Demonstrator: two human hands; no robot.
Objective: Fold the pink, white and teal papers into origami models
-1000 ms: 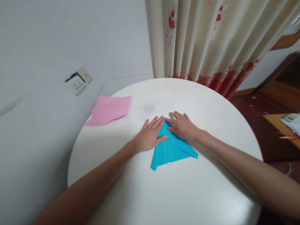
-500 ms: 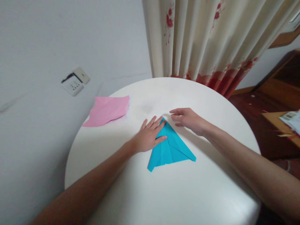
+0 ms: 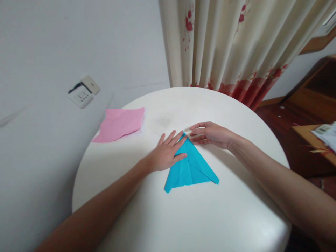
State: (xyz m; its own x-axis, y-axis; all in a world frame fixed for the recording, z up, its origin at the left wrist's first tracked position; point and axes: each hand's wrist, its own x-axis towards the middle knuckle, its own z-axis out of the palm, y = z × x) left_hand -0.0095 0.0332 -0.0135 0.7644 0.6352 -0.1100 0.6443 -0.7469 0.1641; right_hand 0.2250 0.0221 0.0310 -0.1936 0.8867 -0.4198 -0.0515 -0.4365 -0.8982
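Observation:
A blue paper (image 3: 193, 167), folded into a pointed triangle, lies flat near the middle of the round white table (image 3: 215, 217). My left hand (image 3: 168, 152) presses flat on its left half, fingers spread toward the tip. Just right of the tip, my right hand (image 3: 211, 134) hovers on its side, with its fingertips touching the paper's right upper edge. Neither hand grips the paper.
A pink sheet of paper (image 3: 121, 123) lies at the table's far left edge. Behind the table are a white wall with a wall socket (image 3: 83, 91) and a flowered curtain (image 3: 236, 45). A wooden shelf with papers (image 3: 321, 140) stands to the right.
My right hand lifted off the blue paper, drew right, then came back to the tip on its side. My left hand stayed pressed on the paper.

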